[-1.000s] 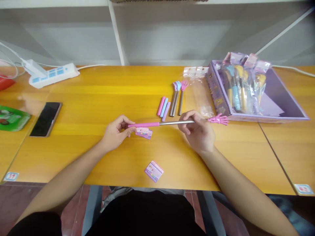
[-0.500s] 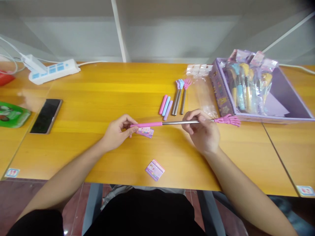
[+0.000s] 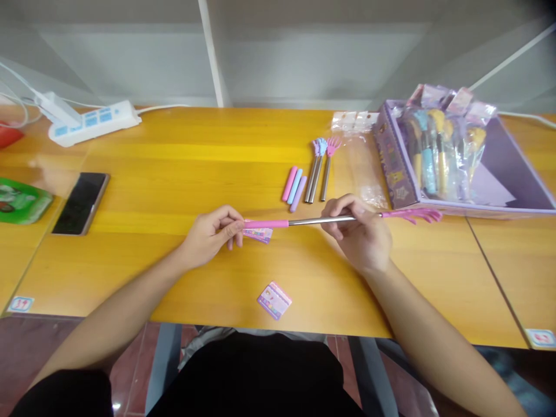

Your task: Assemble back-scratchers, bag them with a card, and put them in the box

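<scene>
A back scratcher (image 3: 310, 220) with a pink grip, metal rod and pink claw head lies level between my hands, above the table. My left hand (image 3: 212, 234) pinches the end of its pink grip. My right hand (image 3: 360, 231) is closed round the rod close to the claw, which points right. Small printed cards (image 3: 260, 234) lie beneath the grip, partly covered. Nearer the table's front edge is another stack of cards (image 3: 274, 300). Beyond my hands rest pink, blue and purple grips (image 3: 294, 188) beside three metal rods with claw heads (image 3: 320, 171).
Clear plastic bags (image 3: 358, 156) lie left of a purple box (image 3: 486, 205) holding several bagged scratchers (image 3: 438, 153). On the left are a phone (image 3: 81, 204), a green package (image 3: 24, 200) and a white power strip (image 3: 95, 123) with cables. A grey partition (image 3: 321, 63) stands behind the table.
The back scratcher has turned about its length, so the claw now shows more edge-on, and it has shifted slightly right. My left fingers now cover the end of the grip.
</scene>
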`<state>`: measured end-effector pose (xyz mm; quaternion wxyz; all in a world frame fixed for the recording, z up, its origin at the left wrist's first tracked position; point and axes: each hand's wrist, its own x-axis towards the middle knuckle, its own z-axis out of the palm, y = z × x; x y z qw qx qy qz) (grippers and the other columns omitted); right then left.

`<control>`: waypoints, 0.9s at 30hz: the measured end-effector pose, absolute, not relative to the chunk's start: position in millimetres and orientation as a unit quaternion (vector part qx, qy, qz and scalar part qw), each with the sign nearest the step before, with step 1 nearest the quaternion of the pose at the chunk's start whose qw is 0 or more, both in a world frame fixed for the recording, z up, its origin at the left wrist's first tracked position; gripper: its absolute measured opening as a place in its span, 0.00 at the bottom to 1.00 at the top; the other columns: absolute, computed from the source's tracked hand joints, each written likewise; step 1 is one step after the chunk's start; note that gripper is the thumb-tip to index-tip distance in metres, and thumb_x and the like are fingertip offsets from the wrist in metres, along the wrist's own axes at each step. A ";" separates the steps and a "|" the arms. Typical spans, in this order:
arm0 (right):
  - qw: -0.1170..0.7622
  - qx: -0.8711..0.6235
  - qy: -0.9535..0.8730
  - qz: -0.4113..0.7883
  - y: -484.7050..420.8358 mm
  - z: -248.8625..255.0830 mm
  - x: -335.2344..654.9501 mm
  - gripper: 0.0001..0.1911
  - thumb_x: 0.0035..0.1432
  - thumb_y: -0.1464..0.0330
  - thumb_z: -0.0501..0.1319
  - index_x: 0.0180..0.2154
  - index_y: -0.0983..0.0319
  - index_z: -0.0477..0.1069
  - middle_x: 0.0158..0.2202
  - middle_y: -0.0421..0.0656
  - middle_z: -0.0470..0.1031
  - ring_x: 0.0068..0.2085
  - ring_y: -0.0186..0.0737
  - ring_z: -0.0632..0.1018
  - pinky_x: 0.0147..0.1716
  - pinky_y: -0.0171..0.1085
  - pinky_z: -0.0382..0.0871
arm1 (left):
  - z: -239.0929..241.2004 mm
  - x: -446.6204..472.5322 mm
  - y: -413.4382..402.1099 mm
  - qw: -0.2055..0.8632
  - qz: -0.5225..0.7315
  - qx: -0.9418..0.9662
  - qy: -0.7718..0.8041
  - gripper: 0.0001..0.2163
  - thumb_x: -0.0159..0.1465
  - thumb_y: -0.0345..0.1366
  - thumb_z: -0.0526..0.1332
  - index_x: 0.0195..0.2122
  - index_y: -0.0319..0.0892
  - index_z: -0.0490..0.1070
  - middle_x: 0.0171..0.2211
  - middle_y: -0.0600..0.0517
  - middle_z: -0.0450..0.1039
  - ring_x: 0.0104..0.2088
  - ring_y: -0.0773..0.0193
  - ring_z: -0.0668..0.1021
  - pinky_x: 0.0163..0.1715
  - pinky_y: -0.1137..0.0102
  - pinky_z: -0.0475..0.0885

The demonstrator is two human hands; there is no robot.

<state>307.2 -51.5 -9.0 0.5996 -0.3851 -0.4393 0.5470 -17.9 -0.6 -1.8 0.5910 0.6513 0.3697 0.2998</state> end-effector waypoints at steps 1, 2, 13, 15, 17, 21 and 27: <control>0.599 -0.385 -0.440 0.547 -51.7 -9.1 307.1 0.16 0.69 0.53 0.65 0.35 0.57 0.79 0.25 0.39 0.70 0.23 0.34 0.65 0.25 0.38 0.54 | -1.4 -18.1 -0.7 0.592 0.297 0.651 0.371 0.17 0.75 0.51 0.65 0.41 0.42 0.73 0.27 0.53 0.81 0.22 0.69 0.77 0.23 0.74 0.72; 0.598 -0.385 -0.441 0.548 -52.0 -9.4 307.1 0.16 0.70 0.53 0.65 0.36 0.57 0.79 0.25 0.39 0.70 0.23 0.34 0.65 0.25 0.38 0.54 | -1.0 -18.1 -0.8 0.593 0.293 0.651 0.372 0.17 0.75 0.52 0.65 0.41 0.42 0.73 0.26 0.53 0.81 0.22 0.69 0.77 0.23 0.74 0.72; 0.599 -0.375 -0.463 0.534 -52.9 -7.8 304.4 0.17 0.72 0.52 0.64 0.37 0.57 0.78 0.26 0.39 0.71 0.23 0.34 0.64 0.25 0.39 0.55 | -2.6 -12.5 -3.4 0.617 0.291 0.642 0.351 0.16 0.75 0.50 0.65 0.42 0.42 0.71 0.29 0.52 0.82 0.22 0.70 0.77 0.24 0.74 0.72; 0.592 -0.379 -0.462 0.541 -52.9 -7.3 303.4 0.18 0.72 0.51 0.63 0.37 0.56 0.77 0.26 0.39 0.70 0.23 0.35 0.64 0.25 0.39 0.54 | -3.7 -12.5 -3.8 0.614 0.290 0.645 0.350 0.15 0.74 0.49 0.66 0.42 0.42 0.71 0.29 0.52 0.82 0.22 0.70 0.77 0.24 0.74 0.72; 0.587 -0.381 -0.458 0.548 -52.9 -7.3 301.8 0.18 0.71 0.50 0.64 0.36 0.56 0.77 0.27 0.39 0.69 0.23 0.35 0.63 0.25 0.39 0.54 | -4.9 -13.0 -4.3 0.611 0.289 0.647 0.352 0.15 0.74 0.49 0.66 0.42 0.42 0.71 0.29 0.52 0.82 0.23 0.70 0.77 0.25 0.73 0.73; 0.570 -0.393 -0.441 0.571 -50.7 -8.2 299.7 0.19 0.68 0.47 0.67 0.38 0.56 0.78 0.29 0.39 0.70 0.23 0.34 0.64 0.24 0.39 0.55 | -6.6 -13.0 -4.3 0.602 0.310 0.645 0.354 0.16 0.73 0.50 0.68 0.42 0.42 0.71 0.30 0.52 0.83 0.23 0.69 0.77 0.25 0.73 0.74; 0.641 -0.388 -0.372 0.549 -38.9 -5.5 310.5 0.22 0.70 0.42 0.63 0.41 0.53 0.79 0.25 0.34 0.57 0.20 0.30 0.51 0.20 0.38 0.52 | -2.1 -13.3 1.1 0.561 0.411 0.603 0.391 0.18 0.67 0.49 0.75 0.42 0.43 0.71 0.32 0.51 0.83 0.23 0.70 0.77 0.26 0.72 0.74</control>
